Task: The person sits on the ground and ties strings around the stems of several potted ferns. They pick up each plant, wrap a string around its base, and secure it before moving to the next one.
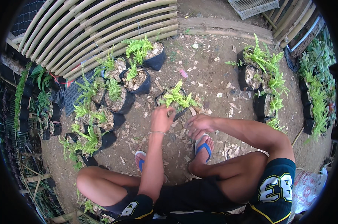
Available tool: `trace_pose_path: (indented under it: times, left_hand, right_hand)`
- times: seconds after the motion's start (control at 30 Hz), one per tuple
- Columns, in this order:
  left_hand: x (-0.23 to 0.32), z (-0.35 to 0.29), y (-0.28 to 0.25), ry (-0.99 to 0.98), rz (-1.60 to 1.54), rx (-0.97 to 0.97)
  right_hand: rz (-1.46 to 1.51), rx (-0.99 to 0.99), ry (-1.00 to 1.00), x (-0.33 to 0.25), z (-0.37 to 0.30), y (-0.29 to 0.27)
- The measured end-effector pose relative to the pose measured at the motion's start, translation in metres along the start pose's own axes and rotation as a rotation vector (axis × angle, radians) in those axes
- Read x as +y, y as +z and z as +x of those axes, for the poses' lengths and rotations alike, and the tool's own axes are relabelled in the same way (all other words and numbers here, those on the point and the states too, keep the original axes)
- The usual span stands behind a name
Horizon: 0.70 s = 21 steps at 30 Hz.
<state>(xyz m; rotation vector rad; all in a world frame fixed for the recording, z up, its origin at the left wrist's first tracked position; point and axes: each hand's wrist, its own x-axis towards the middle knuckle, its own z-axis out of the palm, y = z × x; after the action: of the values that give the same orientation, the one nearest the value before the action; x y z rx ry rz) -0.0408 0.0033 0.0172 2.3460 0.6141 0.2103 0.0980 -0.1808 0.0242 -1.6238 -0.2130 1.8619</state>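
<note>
A small fern (177,96) with bright green fronds grows in a black grow bag (180,113) on the ground in front of me. My left hand (162,118) is at its near left edge, fingers curled in by the lowest fronds; what they grip, if anything, is hidden. Just right of the bag, my right hand (199,124) hangs above the ground near my sandalled foot. Its fingers point down, loosely bent and a little apart, and nothing shows in them. Pale wood chips (193,111) lie beside the bag.
Potted ferns in black bags (118,100) cluster at the left, beside a bamboo slat fence (101,33). Another row of bagged ferns (264,76) stands at the right. A pale plastic crate (254,9) lies far right; a white sack (307,190) sits near my right elbow.
</note>
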Motion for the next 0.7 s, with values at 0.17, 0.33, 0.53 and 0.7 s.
trace_pose_path:
  times: [0.17, 0.33, 0.53, 0.7]
  left_hand:
    - [0.008, -0.014, 0.042, 0.029, 0.139, 0.069]
    - [-0.005, -0.012, 0.050, 0.016, 0.069, 0.101]
    - [-0.012, -0.008, 0.053, 0.014, -0.093, 0.140]
    - [-0.014, -0.006, 0.053, 0.012, -0.155, 0.129]
  right_hand:
    - [0.003, 0.018, -0.021, 0.002, 0.015, 0.004]
    - [-0.032, 0.024, -0.028, 0.004, 0.032, 0.001]
    - [-0.083, 0.009, -0.021, 0.001, 0.038, 0.000]
    - [-0.068, 0.078, -0.092, 0.002, 0.041, 0.004]
